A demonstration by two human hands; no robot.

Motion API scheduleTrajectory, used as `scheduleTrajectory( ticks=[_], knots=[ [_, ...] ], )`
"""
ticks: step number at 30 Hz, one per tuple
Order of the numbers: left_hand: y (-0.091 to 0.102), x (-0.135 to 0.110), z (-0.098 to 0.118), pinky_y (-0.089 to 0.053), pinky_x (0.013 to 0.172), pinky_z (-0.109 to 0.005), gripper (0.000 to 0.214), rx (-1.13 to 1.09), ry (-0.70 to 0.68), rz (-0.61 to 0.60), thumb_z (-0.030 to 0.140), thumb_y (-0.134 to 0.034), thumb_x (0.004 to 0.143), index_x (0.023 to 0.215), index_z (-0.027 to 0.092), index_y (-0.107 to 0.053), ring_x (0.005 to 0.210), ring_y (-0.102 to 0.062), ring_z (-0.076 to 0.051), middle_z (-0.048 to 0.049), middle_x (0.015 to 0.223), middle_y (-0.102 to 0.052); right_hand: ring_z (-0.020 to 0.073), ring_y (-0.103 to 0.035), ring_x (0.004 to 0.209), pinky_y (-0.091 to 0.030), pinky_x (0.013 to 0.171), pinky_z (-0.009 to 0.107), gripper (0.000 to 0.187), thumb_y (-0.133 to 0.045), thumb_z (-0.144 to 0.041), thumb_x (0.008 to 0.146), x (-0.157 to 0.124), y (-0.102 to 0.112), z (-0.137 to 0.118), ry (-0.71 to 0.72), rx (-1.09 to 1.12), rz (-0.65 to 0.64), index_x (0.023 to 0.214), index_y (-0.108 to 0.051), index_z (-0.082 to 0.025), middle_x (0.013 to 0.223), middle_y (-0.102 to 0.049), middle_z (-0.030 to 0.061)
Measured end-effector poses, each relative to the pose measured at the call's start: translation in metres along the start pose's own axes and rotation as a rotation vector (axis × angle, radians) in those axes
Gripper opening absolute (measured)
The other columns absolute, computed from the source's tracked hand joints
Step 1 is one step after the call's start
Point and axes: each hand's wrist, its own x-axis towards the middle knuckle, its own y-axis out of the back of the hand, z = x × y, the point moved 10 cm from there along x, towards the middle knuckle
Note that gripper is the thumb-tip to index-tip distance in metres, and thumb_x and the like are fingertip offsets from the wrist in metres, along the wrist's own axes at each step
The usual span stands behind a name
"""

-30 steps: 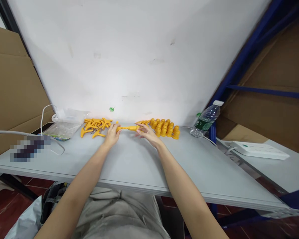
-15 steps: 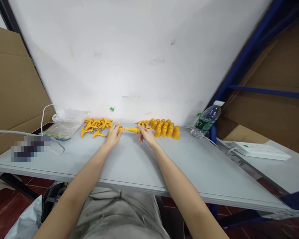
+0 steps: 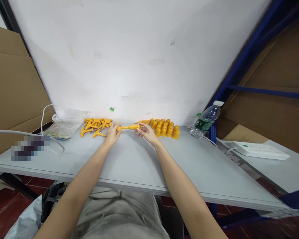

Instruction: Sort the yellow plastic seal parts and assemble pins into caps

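My left hand (image 3: pixel 112 134) is closed around the left end of a yellow plastic rod-like tool (image 3: pixel 128 127), which lies sideways between my hands and has a ridged shaft and a thicker right part. The fingers of my right hand (image 3: pixel 148 134) grip that tool's right end, with the thumb below. Left of my left hand is a pile of yellow T-shaped handles (image 3: pixel 96 123) with small metal chains. Several yellow pointed pieces (image 3: pixel 144 122) lie behind my right hand. To the right stand rows of yellow cup-shaped caps (image 3: pixel 169 127).
A plastic water bottle (image 3: pixel 208 118) leans by the blue rack post on the right. A white power strip (image 3: pixel 260 150) sits on a neighbouring surface. At left are clear plastic bags (image 3: pixel 62 129), a white cable (image 3: pixel 42 116) and a blurred-out object (image 3: pixel 30 148). A white wall stands behind.
My right hand has shifted slightly to the right and its fingers have opened out a little around the tool's end. The left hand stays nearly in place; the tool has tilted slightly.
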Motion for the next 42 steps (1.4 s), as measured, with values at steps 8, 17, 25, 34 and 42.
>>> scheduleTrajectory(
  ticks=[8, 17, 25, 34, 42],
  knots=[
    [0.002, 0.000, 0.000, -0.054, 0.054, -0.027, 0.024, -0.090, 0.040, 0.023, 0.039, -0.064, 0.085, 0.101, 0.020, -0.065, 0.072, -0.055, -0.014, -0.0042, 0.093, -0.057, 0.0154, -0.064, 0.058, -0.053, 0.070, 0.034, 0.057, -0.075, -0.056, 0.067, -0.002, -0.001, -0.003, 0.018, 0.007, -0.009, 0.108, -0.057, -0.018, 0.073, -0.070, 0.0020],
    [0.012, -0.001, 0.010, -0.052, 0.072, -0.032, 0.016, 0.024, -0.033, 0.096, 0.035, -0.059, 0.089, 0.094, 0.020, -0.060, 0.082, -0.059, -0.017, -0.0049, 0.093, -0.058, 0.0159, -0.064, 0.058, -0.053, 0.067, 0.033, 0.057, -0.074, -0.059, 0.066, -0.003, -0.010, -0.002, -0.006, 0.041, -0.050, 0.102, -0.056, -0.019, 0.068, -0.067, 0.0002],
    [0.010, -0.003, 0.015, -0.047, 0.085, -0.033, 0.008, 0.055, -0.059, 0.093, 0.029, -0.056, 0.090, 0.093, 0.022, -0.056, 0.091, -0.058, -0.019, -0.0050, 0.095, -0.059, 0.0152, -0.060, 0.055, -0.051, 0.064, 0.032, 0.058, -0.072, -0.069, 0.061, -0.004, -0.011, -0.006, -0.003, 0.043, -0.038, 0.089, -0.055, -0.022, 0.062, -0.063, -0.0022],
    [0.010, -0.005, 0.021, -0.046, 0.087, -0.033, 0.010, 0.082, -0.098, 0.095, 0.030, -0.055, 0.091, 0.095, 0.022, -0.055, 0.094, -0.058, -0.019, -0.0047, 0.096, -0.058, 0.0133, -0.056, 0.052, -0.046, 0.057, 0.029, 0.055, -0.066, -0.074, 0.066, -0.007, -0.013, -0.013, 0.007, 0.038, -0.039, 0.073, -0.055, -0.020, 0.059, -0.061, -0.0007],
    [0.007, -0.006, 0.027, -0.047, 0.086, -0.032, 0.012, 0.067, -0.135, 0.076, 0.033, -0.055, 0.091, 0.096, 0.022, -0.056, 0.093, -0.058, -0.018, -0.0050, 0.097, -0.057, 0.0124, -0.048, 0.039, -0.040, 0.044, 0.028, 0.053, -0.053, -0.072, 0.077, -0.007, -0.013, 0.004, -0.141, 0.029, 0.049, 0.060, -0.050, -0.022, 0.045, -0.053, 0.0003]
  ],
)
